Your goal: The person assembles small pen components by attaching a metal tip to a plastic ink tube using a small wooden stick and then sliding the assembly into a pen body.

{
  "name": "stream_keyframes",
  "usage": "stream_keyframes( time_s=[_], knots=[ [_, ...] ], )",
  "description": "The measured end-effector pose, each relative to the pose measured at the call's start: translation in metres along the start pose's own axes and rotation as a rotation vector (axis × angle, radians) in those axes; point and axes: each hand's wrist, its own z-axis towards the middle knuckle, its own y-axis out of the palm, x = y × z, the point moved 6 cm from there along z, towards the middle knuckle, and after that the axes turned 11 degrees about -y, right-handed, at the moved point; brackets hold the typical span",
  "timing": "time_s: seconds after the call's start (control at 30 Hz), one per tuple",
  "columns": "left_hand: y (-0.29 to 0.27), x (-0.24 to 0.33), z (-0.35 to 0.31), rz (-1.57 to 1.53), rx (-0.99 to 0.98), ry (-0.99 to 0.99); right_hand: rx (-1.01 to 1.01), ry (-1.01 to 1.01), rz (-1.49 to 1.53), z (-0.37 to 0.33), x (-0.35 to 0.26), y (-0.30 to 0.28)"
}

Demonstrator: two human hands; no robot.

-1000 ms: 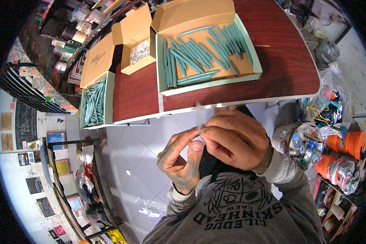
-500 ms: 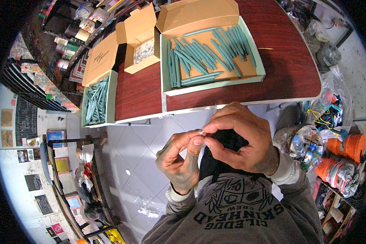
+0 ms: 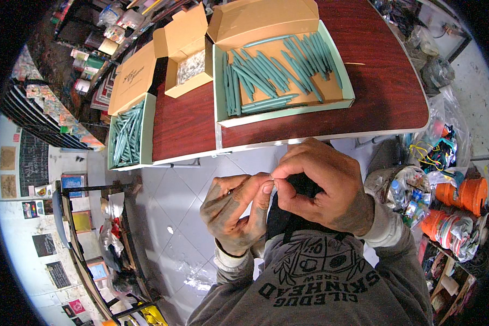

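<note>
Left hand [image 3: 234, 213] has shifted a touch left | fingertips meet right hand's [image 3: 328, 190], both seemingly pinched on some tiny bit, hidden, likely to steady it | sticks [image 3: 262, 71] in open boxes [image 3: 288, 112] on table [image 3: 388, 81], probably for easy reach

Printed upside down in dark capitals across the grey sweatshirt [image 3: 315, 282], with a crest [image 3: 321, 263] bearing smaller characters. Written in dark script over two lines on the brown lid [image 3: 131, 87] of the leftmost box [image 3: 146, 130]. Handwritten in pale strokes on the blackboard [image 3: 33, 163]. Marked in pale rows on a dark panel [image 3: 58, 274], too small to read.
</note>
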Motion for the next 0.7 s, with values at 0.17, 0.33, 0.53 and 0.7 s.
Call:
stream_keyframes(
  time_s=[0.17, 0.33, 0.53, 0.7],
  knots=[
    [0.003, 0.0, 0.002, -0.064, -0.026, -0.048, 0.005, 0.122, 0.15, -0.001, 0.008, 0.001],
    [0.005, -0.012, 0.001, -0.146, -0.096, -0.151, -0.057, 0.233, 0.309, -0.005, 0.019, 0.009],
    [0.008, -0.015, 0.005, -0.29, -0.175, -0.177, -0.119, 0.236, 0.203, -0.004, 0.023, 0.005],
    [0.007, -0.027, 0.0, -0.375, -0.183, -0.361, -0.148, 0.235, 0.3, 0.002, 0.017, -0.001]
  ],
)
